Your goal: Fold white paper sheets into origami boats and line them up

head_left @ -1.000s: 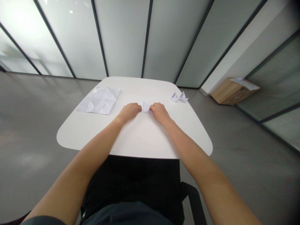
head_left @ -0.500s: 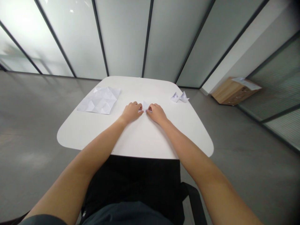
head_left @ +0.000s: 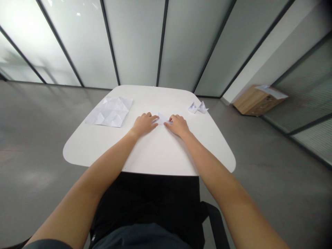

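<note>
A small piece of folded white paper (head_left: 161,118) lies on the white table between my two hands, its pointed top showing. My left hand (head_left: 144,124) has the paper's left side between thumb and forefinger. On the opposite side, my right hand (head_left: 178,124) pinches the right part with curled fingers. Both hands rest low against the tabletop and cover the paper's outer ends.
A creased, unfolded white sheet (head_left: 110,111) lies at the table's left. Two small folded paper shapes (head_left: 198,107) stand near the right edge of the white table (head_left: 155,152). On the floor beyond sits a cardboard box (head_left: 258,100); frosted glass panels (head_left: 137,41) rise behind.
My right hand has shifted right, away from my left, so the gap between them is wider and more of the folded paper shows. My left hand has barely moved.
</note>
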Available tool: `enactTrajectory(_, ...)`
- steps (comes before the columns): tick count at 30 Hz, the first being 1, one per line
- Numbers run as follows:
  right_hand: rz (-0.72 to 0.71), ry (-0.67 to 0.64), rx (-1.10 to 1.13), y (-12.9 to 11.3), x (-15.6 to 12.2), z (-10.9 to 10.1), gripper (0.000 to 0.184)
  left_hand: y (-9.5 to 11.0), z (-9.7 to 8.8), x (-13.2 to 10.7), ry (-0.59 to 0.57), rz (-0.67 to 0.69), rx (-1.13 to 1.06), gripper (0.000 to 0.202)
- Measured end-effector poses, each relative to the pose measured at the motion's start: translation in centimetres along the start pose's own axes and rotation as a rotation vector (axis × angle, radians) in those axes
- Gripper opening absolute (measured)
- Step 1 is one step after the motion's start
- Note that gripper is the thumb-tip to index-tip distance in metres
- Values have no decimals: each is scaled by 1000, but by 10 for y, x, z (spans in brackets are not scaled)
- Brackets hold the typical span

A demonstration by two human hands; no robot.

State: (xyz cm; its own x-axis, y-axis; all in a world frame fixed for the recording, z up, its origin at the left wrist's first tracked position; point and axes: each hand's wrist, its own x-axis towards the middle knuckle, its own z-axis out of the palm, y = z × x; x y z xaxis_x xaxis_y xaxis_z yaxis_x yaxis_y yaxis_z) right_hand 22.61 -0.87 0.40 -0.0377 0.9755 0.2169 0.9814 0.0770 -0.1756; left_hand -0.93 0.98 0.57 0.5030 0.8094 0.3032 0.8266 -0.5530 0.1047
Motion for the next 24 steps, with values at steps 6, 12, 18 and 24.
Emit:
enactTrajectory(6,-19,14,-7,-4,-4,-4,51,2,-7,1,-23,11,13,36)
enactTrajectory(12,-60,5,-41,-4,-4,-3,55,0,-7,5,-24,18,16,37)
enactTrajectory(18,-89,1,-33,-4,-4,-4,46,-1,-5,2,-5,62,10,41)
enactTrajectory(24,-111,10,-9,-4,-4,-10,43,2,-6,0,1,79,-14,41)
